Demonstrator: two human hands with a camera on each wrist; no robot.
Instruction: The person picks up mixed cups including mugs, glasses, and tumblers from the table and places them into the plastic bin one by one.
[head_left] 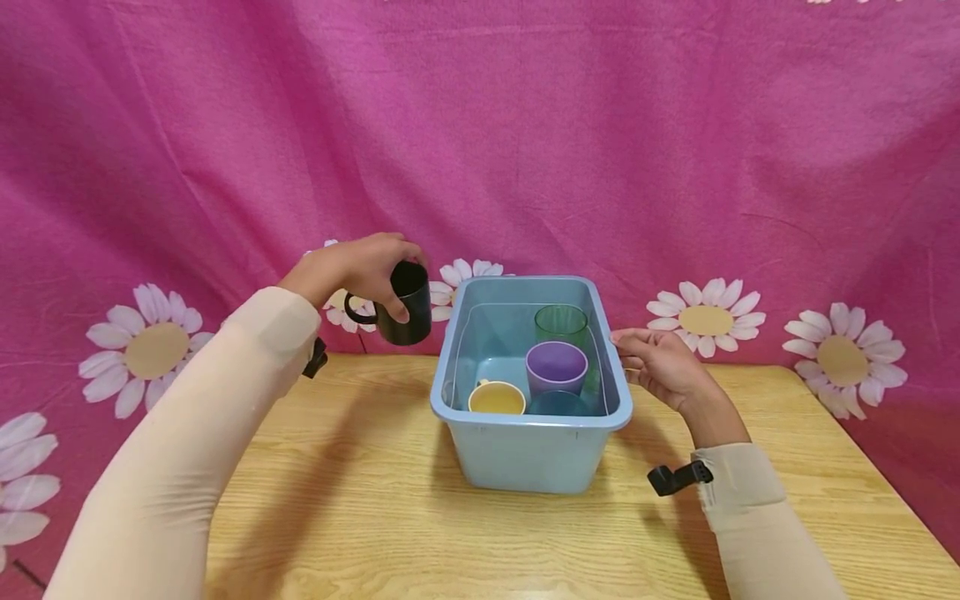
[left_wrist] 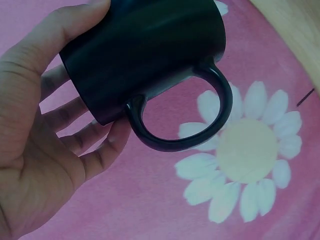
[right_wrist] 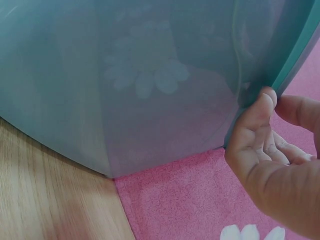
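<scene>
My left hand (head_left: 375, 265) grips a black mug (head_left: 411, 321) from above, off the table to the left of a light blue plastic bin (head_left: 528, 458). In the left wrist view, thumb and fingers curl round the mug's rim end, and its handle (left_wrist: 226, 102) is free of the hand. At the bin's right side my right hand (head_left: 663, 362) pinches the rim between thumb and finger. Inside the bin stand a yellow cup (head_left: 497, 400), a purple cup (head_left: 557, 379), a green clear glass (head_left: 561, 318) and a dark blue vessel (head_left: 558, 405), partly hidden by the front wall.
The bin stands on a light wooden table (head_left: 360, 517). Behind the table hangs a pink cloth (head_left: 480, 150) with white daisies, close to the back edge. A small black camera (head_left: 678, 478) sits on the right wrist.
</scene>
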